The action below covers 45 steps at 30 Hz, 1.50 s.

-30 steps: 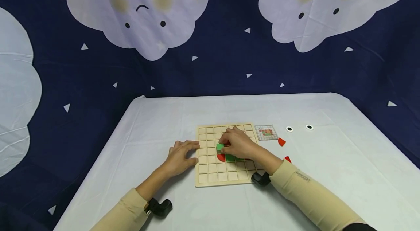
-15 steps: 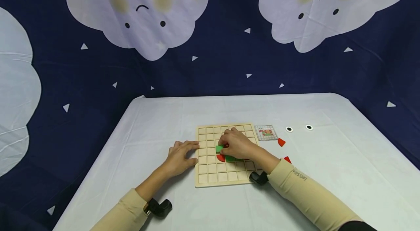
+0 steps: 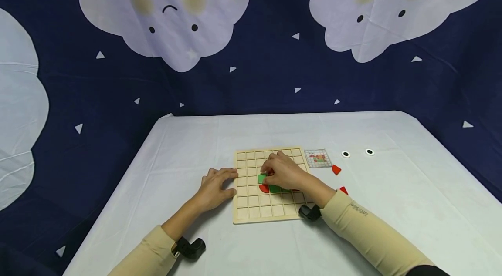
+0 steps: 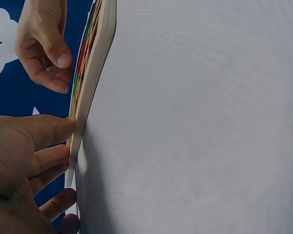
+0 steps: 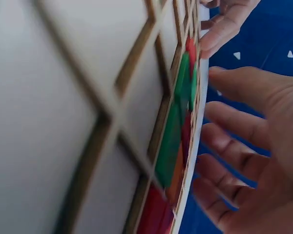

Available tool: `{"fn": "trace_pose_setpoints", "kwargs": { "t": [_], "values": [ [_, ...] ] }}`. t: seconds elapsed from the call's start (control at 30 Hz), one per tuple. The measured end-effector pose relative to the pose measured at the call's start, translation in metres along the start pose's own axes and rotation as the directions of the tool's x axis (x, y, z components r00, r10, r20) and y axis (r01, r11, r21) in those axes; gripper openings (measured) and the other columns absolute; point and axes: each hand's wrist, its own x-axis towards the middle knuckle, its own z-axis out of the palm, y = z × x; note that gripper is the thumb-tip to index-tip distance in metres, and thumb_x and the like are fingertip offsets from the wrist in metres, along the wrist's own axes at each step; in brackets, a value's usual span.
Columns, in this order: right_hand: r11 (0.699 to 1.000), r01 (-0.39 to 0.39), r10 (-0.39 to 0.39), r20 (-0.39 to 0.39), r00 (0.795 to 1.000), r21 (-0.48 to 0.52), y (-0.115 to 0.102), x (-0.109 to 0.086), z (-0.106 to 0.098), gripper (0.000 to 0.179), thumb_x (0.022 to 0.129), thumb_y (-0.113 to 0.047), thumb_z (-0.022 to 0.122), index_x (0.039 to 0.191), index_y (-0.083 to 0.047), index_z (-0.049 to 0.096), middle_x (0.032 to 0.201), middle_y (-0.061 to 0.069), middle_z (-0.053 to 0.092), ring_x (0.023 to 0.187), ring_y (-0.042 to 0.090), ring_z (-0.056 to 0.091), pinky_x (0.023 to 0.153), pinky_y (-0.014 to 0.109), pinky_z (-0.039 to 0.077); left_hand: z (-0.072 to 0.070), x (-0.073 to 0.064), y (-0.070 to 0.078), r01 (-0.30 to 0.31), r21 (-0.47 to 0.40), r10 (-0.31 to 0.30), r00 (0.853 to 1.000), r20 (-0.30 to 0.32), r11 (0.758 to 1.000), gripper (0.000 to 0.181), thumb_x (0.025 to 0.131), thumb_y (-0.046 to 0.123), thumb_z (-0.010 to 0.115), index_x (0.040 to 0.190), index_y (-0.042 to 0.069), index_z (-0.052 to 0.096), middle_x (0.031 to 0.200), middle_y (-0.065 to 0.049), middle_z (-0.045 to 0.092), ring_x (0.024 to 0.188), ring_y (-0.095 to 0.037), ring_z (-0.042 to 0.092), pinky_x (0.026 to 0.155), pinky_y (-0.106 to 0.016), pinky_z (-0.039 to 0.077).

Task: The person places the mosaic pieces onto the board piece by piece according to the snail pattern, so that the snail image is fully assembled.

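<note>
On the white tablecloth (image 3: 188,149) lies the wooden grid board (image 3: 243,213). The right hand (image 3: 286,170) reaches over it from four o'clock, thumb and fingers apart, nothing clamped between them; whether a fingertip touches the green square (image 3: 261,179) is hard to tell. The left hand (image 3: 213,189) rests extended fingers against the board's nine-o'clock edge. That square, raised a second ago, now lies flatter, twelve o'clock of the red quarter-round (image 3: 264,189), apparently seated in its cell; both hands have barely shifted.
</note>
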Motion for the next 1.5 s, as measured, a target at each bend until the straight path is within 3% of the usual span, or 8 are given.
{"fn": "trace_pose_setpoints", "kwargs": {
  "t": [0.27,0.6,0.93,1.17,1.5],
  "values": [
    [0.997,-0.075,0.076,-0.072,0.995,0.011,0.016,-0.015,-0.026,0.028,0.082,-0.026,0.071,0.106,-0.011,0.071,0.097,0.001,0.061,0.086,0.016,0.045,0.074,0.031,0.038,0.000,0.001,0.000,-0.005,0.000,0.005,1.000,-0.003,1.000,0.044,0.078,0.017,0.070,0.122,0.012,0.063,0.134,0.004,0.056,0.108,-0.019,0.043,0.086,-0.039,0.028],
    [0.974,-0.222,0.226,-0.164,0.960,0.044,0.079,-0.064,-0.057,0.028,0.079,-0.021,0.070,0.105,-0.009,0.071,0.095,0.007,0.063,0.090,0.023,0.050,0.074,0.032,0.038,0.000,0.000,0.000,0.000,0.006,0.000,1.000,0.001,1.000,0.045,0.078,0.017,0.070,0.122,0.012,0.063,0.134,0.003,0.056,0.109,-0.020,0.043,0.086,-0.039,0.028],
    [0.940,-0.340,0.338,-0.160,0.927,0.014,0.123,-0.105,-0.064,0.030,0.078,-0.019,0.069,0.105,-0.005,0.069,0.098,0.011,0.063,0.091,0.025,0.050,0.074,0.034,0.039,-0.002,-0.001,0.001,-0.012,0.006,0.012,1.000,-0.003,1.000,0.044,0.078,0.017,0.070,0.122,0.012,0.063,0.134,0.002,0.057,0.110,-0.022,0.044,0.086,-0.040,0.028],
    [0.943,-0.333,0.326,-0.164,0.931,-0.019,0.136,-0.113,-0.061,0.030,0.076,-0.018,0.071,0.102,-0.005,0.069,0.095,0.011,0.062,0.086,0.023,0.048,0.073,0.033,0.036,-0.001,-0.001,0.001,-0.014,0.005,0.014,1.000,-0.004,1.000,0.045,0.078,0.017,0.070,0.122,0.012,0.063,0.134,0.002,0.057,0.110,-0.022,0.044,0.085,-0.040,0.028],
    [0.945,-0.326,0.321,-0.120,0.940,-0.033,0.141,-0.104,-0.057,0.034,0.075,-0.018,0.071,0.106,-0.004,0.068,0.092,0.009,0.059,0.087,0.024,0.047,0.073,0.033,0.035,0.000,-0.001,-0.001,-0.021,-0.003,0.021,1.000,-0.007,1.000,0.045,0.078,0.017,0.070,0.122,0.012,0.063,0.133,0.002,0.057,0.109,-0.021,0.043,0.085,-0.040,0.028]
  ]
}}
